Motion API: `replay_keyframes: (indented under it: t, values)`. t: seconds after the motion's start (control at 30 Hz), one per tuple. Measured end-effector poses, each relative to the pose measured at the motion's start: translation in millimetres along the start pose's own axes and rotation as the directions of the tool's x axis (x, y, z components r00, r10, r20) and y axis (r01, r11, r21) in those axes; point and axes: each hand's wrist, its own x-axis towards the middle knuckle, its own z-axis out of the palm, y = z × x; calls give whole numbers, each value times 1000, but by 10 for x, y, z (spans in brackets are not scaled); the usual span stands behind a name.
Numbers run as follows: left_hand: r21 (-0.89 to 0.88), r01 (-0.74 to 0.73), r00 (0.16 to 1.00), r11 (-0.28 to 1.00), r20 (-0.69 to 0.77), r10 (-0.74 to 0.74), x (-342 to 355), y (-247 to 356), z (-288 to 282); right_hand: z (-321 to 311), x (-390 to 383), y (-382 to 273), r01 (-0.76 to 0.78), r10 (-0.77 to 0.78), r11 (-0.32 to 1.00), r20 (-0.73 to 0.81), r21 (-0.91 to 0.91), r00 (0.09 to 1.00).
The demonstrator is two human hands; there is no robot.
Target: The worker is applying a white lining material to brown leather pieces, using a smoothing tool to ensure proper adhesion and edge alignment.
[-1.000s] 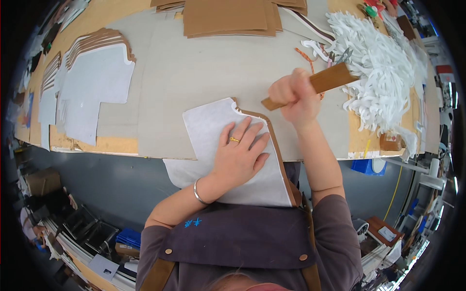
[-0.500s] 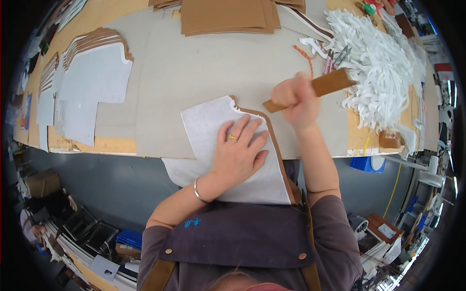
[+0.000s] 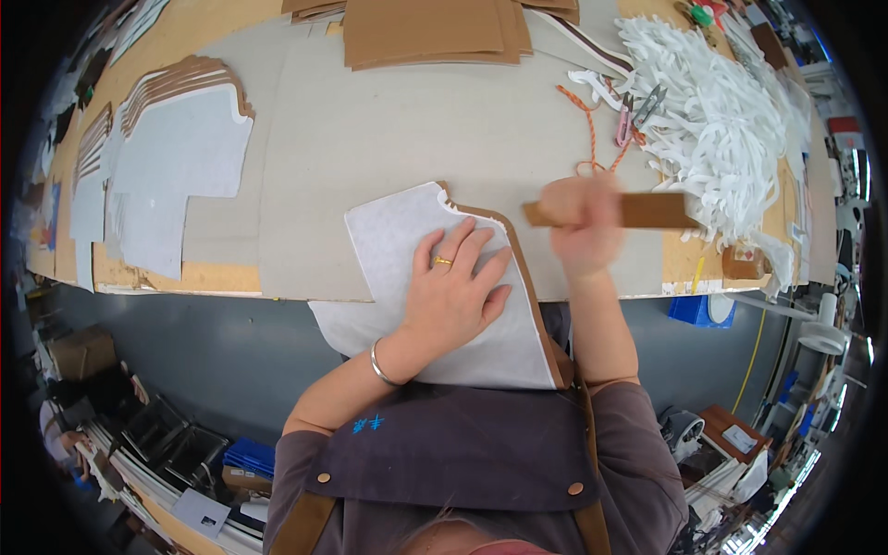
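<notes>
A white-backed brown panel (image 3: pixel 389 218), which looks like leather, lies over the table's front edge and hangs down towards my apron. Brown shows along its curved right edge, with small notches at the top corner. My left hand (image 3: pixel 451 291) rests flat on it, fingers spread, a ring and a bracelet on. To the right of the panel, my right hand (image 3: pixel 586 222) is closed round a flat brown bar (image 3: pixel 659 211). The bar lies nearly level, its short end pointing at the panel's edge without touching it. Motion blurs this hand slightly.
Layered white-backed panels (image 3: pixel 180 148) lie at the left. A stack of brown sheets (image 3: pixel 425 32) stands at the back. A heap of white strips (image 3: pixel 712 120) covers the right side, beside thread snips (image 3: pixel 623 120) and an orange cord (image 3: pixel 590 120). Below the table's edge is grey floor (image 3: pixel 213 338).
My right hand has moved down and slightly right with the brown bar, which has turned from slanting to nearly level. My left hand and the panel have stayed in place.
</notes>
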Motion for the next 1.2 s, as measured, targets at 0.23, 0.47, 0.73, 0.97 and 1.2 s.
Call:
replay_keyframes:
  t: [0.23, 0.47, 0.73, 0.97, 1.2]
  values:
    - [11, 3, 1000, 1000, -3, -3, 0, 11, 1, 22, 211, 137, -226, 223, 974, 85, 32, 971]
    - [23, -10, 1000, 1000, 20, 9, 11, 18, 5, -60, 317, 310, -360, 329, 923, 202, 138, 922]
    - [42, 4, 1000, 999, 29, -5, -17, 21, 11, 50, 263, 323, -504, 452, 861, 349, 68, 821]
    - [54, -7, 1000, 999, 11, 7, 12, 19, 16, -89, 401, 361, -451, 385, 876, 314, 170, 868]
    - [73, -8, 1000, 997, 22, 6, -4, 41, -2, 58, 401, 278, -564, 533, 826, 365, -27, 763]
